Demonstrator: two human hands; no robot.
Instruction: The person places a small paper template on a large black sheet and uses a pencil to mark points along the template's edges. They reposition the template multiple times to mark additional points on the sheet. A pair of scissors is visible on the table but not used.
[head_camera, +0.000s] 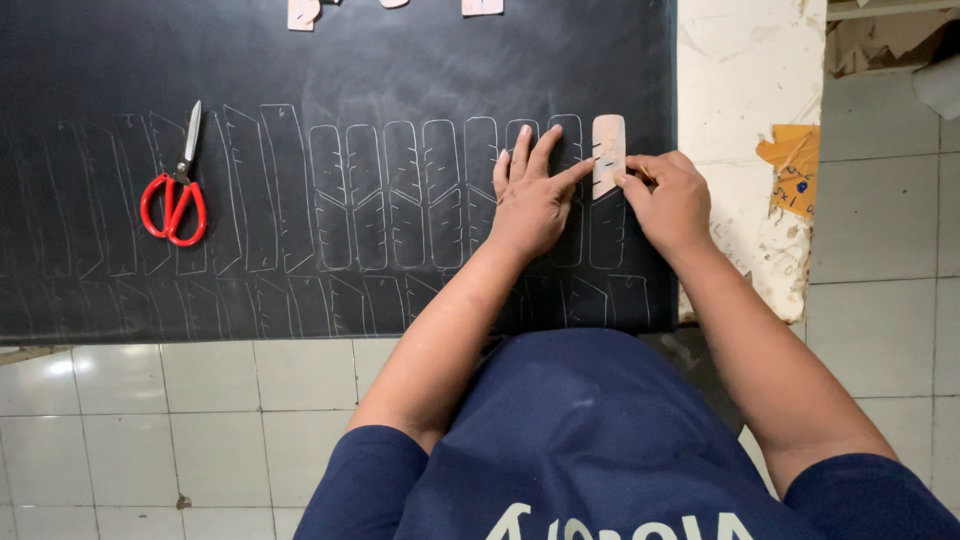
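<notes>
A large black sheet (400, 70) lies flat and is covered with rows of traced pale outlines. A small pinkish template piece (608, 150) rests on the sheet near its right edge. My left hand (532, 195) lies flat on the sheet, its index finger pressing the template's left side. My right hand (668, 200) is closed around a thin marking tool, barely visible, with its tip at the template's right edge.
Red-handled scissors (175, 195) lie on the left of the sheet. Several more pinkish pieces (303, 12) sit at the sheet's top edge. A worn white board (745, 90) borders the sheet on the right. Tiled floor (150, 420) lies below.
</notes>
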